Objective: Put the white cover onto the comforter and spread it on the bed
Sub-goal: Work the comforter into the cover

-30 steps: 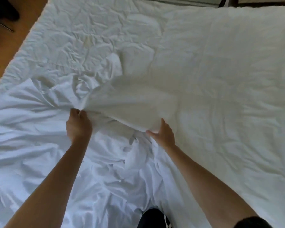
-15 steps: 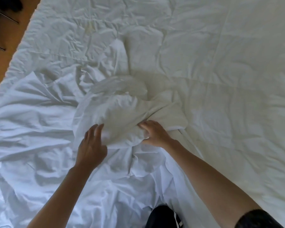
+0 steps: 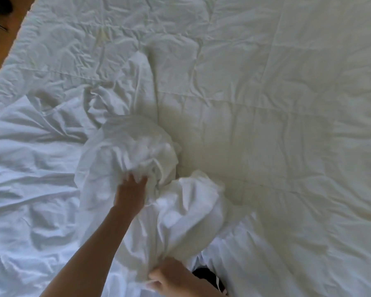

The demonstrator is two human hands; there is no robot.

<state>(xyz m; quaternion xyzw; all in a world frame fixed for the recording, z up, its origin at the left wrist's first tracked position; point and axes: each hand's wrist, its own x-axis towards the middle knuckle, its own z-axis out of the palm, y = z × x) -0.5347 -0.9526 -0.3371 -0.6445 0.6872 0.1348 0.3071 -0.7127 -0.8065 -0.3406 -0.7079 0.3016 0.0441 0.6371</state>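
Both hands (image 3: 130, 192) (image 3: 169, 279) in bunched white cover (image 3: 159, 211).

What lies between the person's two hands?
In the head view, a bunched fold of the white cover spans from the left hand to the right hand.

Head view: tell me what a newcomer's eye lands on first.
A bunched mound of white cover rises at centre, the left hand gripping its folds. Near the bottom edge the right hand pinches more of that fabric. To the right, the cream comforter lies spread flat.
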